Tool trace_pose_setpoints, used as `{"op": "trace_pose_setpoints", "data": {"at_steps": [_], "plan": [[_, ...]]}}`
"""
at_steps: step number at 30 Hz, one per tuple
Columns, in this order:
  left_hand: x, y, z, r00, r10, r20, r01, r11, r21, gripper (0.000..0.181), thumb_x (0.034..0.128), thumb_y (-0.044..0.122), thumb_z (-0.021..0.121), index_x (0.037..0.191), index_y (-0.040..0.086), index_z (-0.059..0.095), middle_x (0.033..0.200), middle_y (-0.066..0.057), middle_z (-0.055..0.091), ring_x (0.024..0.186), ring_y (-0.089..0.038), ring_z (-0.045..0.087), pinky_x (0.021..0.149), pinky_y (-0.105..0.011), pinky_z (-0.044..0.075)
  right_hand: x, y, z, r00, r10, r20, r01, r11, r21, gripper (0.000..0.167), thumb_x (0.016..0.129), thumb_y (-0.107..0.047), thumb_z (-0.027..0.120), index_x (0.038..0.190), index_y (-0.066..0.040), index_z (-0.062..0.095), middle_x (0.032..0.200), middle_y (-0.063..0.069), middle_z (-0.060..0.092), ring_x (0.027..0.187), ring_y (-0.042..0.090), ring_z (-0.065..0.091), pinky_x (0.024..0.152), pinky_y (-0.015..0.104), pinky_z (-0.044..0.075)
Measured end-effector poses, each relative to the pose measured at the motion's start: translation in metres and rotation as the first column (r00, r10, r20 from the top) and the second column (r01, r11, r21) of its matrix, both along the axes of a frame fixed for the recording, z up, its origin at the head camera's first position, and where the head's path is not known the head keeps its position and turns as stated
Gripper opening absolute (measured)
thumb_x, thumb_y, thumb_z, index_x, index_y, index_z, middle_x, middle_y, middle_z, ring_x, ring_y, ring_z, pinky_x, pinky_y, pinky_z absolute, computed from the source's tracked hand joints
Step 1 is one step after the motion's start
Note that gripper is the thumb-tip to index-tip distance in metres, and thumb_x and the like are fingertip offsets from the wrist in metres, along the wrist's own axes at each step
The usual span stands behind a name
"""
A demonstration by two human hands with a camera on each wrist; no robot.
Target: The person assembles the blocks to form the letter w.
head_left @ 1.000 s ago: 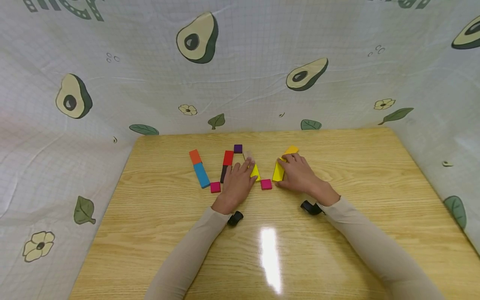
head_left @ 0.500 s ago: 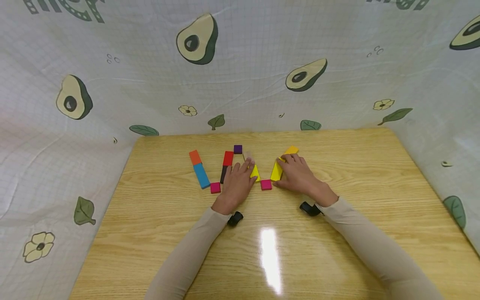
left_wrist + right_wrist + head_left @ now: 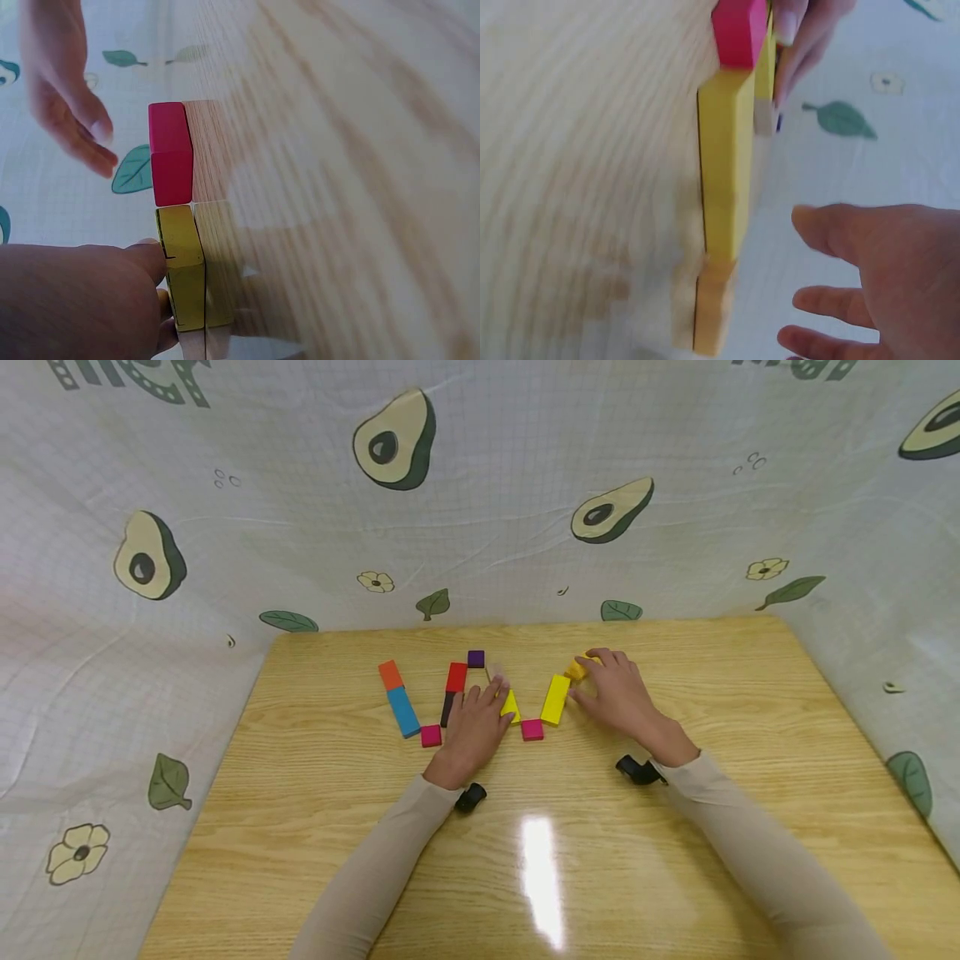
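Observation:
My left hand rests on a yellow block and a pale wooden block; its thumb and fingertips touch the yellow one in the left wrist view. My right hand hovers beside a second yellow block, fingers spread over an orange-yellow block. In the right wrist view this orange-yellow block lies against the end of the long yellow block, with the right fingers visibly apart from both. A pink block sits between the two yellow blocks' near ends.
To the left lie an orange block, a blue block, another pink block, a red block, a partly hidden black block and a purple block. A patterned cloth hangs behind the wooden table.
My right hand first nudged the long yellow block slightly left, then let go and moved right and away to the orange-yellow block, which has turned a little. My left hand stayed put.

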State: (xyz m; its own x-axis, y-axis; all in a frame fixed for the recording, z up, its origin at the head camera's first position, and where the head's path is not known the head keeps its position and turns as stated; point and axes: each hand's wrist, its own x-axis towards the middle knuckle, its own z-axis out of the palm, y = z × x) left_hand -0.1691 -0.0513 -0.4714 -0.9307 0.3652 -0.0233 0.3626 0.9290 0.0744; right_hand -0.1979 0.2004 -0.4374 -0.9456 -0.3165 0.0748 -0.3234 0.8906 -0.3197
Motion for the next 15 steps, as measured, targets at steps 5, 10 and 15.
{"op": "trace_pose_setpoints", "data": {"at_steps": [5, 10, 15], "plan": [[0.0, -0.001, 0.0, 1.0, -0.002, -0.004, 0.002, 1.0, -0.005, 0.058, 0.1139, 0.042, 0.046, 0.166, 0.017, 0.038, 0.172, -0.002, 0.034, 0.142, -0.03, 0.046, 0.12, -0.051, 0.035, -0.01, 0.012, -0.003, 0.999, -0.037, 0.026, 0.037, 0.999, -0.007, 0.061, 0.102, -0.022, 0.071, 0.151, 0.008, 0.052, 0.152, 0.033, 0.046, 0.139, 0.054, 0.039, 0.115, 0.068, 0.032], [-0.001, -0.001, 0.0, 1.0, -0.002, 0.003, 0.002, 1.0, -0.012, 0.059, 0.1139, 0.042, 0.045, 0.166, 0.017, 0.038, 0.173, -0.002, 0.033, 0.143, -0.03, 0.046, 0.121, -0.051, 0.035, -0.018, 0.017, -0.008, 0.999, -0.024, 0.037, 0.024, 1.0, 0.009, 0.061, 0.102, -0.023, 0.071, 0.152, 0.007, 0.052, 0.15, 0.035, 0.047, 0.136, 0.056, 0.042, 0.113, 0.069, 0.035], [-0.001, 0.0, 0.0, 1.0, -0.001, 0.006, 0.001, 1.0, -0.018, 0.059, 0.1138, 0.042, 0.045, 0.167, 0.018, 0.037, 0.173, -0.001, 0.033, 0.143, -0.03, 0.045, 0.12, -0.05, 0.035, -0.024, 0.018, -0.012, 1.0, 0.006, 0.028, -0.007, 1.0, 0.021, 0.059, 0.101, -0.022, 0.072, 0.151, 0.005, 0.055, 0.147, 0.035, 0.051, 0.132, 0.056, 0.047, 0.108, 0.069, 0.039]]}}
